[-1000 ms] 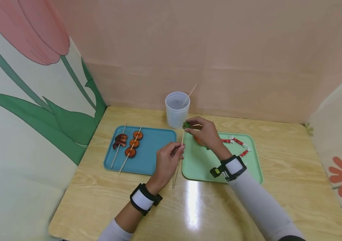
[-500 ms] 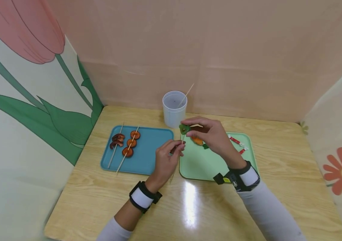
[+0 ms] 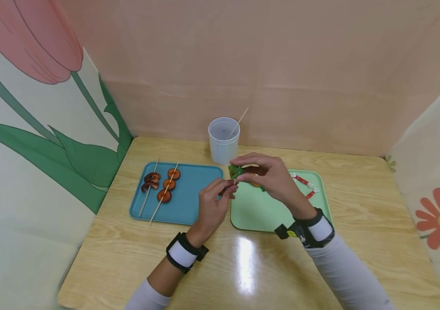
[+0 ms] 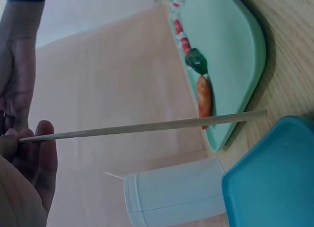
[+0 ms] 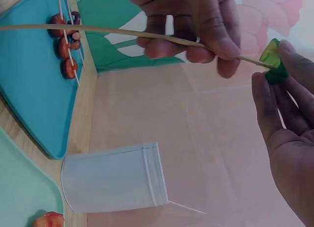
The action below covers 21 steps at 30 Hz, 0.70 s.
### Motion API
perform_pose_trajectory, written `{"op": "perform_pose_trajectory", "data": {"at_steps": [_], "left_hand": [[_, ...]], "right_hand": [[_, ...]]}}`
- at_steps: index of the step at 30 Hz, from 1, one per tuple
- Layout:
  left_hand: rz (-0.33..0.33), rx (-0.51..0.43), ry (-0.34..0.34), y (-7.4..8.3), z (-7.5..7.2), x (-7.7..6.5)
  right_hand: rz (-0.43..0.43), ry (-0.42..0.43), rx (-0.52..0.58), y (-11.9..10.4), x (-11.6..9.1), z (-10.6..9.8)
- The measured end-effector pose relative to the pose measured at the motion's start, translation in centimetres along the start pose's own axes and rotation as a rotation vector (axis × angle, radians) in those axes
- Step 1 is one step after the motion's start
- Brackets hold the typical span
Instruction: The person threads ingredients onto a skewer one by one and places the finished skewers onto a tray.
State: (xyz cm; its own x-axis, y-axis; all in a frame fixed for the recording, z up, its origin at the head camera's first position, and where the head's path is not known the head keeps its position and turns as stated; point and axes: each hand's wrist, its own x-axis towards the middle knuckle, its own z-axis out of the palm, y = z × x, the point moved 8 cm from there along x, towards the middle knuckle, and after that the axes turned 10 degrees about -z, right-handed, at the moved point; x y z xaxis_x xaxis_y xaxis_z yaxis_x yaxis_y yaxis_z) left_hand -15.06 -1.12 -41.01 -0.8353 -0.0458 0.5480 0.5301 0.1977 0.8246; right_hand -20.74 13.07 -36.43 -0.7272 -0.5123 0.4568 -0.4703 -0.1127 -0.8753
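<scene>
A thin wooden skewer (image 5: 113,31) is pinched near its upper end by my left hand (image 3: 213,206), between thumb and fingertips. Its long lower part slants down over the trays in the left wrist view. My right hand (image 3: 272,178) holds a green pepper piece (image 5: 275,64) between thumb and fingers, just above the left fingertips. The skewer's tip meets the pepper piece; how deep it goes in cannot be seen. Beneath the right hand, the light green tray (image 3: 252,217) carries an orange-red piece (image 4: 204,97), another green piece (image 4: 196,61) and several red-and-white wrapped sticks (image 3: 303,181).
To the left lies a blue tray (image 3: 188,206) with two loaded skewers: one with round brown slices (image 3: 169,184), one with dark curled pieces (image 3: 151,182). Behind the trays a white cup (image 3: 224,148) stands upright, a thin stick leaning in it. A printed cloth wall (image 3: 173,99) closes off the back.
The right hand has turned and come down slightly, bringing the pepper piece closer to the left fingertips. The skewer has tilted, so its lower end is now hidden from the head view.
</scene>
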Motion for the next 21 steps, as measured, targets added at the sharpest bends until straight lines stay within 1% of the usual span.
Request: {"op": "perform_pose_trajectory", "data": {"at_steps": [4,7,11,14,18,21], "left_hand": [[0.004,0.003,0.015,0.2,-0.2,0.2],[-0.011,0.007,0.026,0.2,-0.3,0.3],[-0.052,0.033,0.029,-0.2,-0.2,0.1],[-0.088,0.056,0.046,-0.5,-0.3,0.0],[-0.123,0.008,0.047,-0.8,-0.1,-0.1],[-0.142,-0.047,0.014,-0.9,0.4,0.0]], "right_hand": [[0.024,0.000,-0.001,0.3,-0.2,0.3],[0.045,0.017,0.004,0.6,-0.4,0.3],[0.077,0.042,0.011,1.0,-0.8,0.5],[0.096,0.052,0.009,1.3,-1.0,0.7],[0.105,0.069,-0.011,1.6,-1.1,0.7],[0.109,0.119,-0.026,1.7,-0.9,0.1]]}}
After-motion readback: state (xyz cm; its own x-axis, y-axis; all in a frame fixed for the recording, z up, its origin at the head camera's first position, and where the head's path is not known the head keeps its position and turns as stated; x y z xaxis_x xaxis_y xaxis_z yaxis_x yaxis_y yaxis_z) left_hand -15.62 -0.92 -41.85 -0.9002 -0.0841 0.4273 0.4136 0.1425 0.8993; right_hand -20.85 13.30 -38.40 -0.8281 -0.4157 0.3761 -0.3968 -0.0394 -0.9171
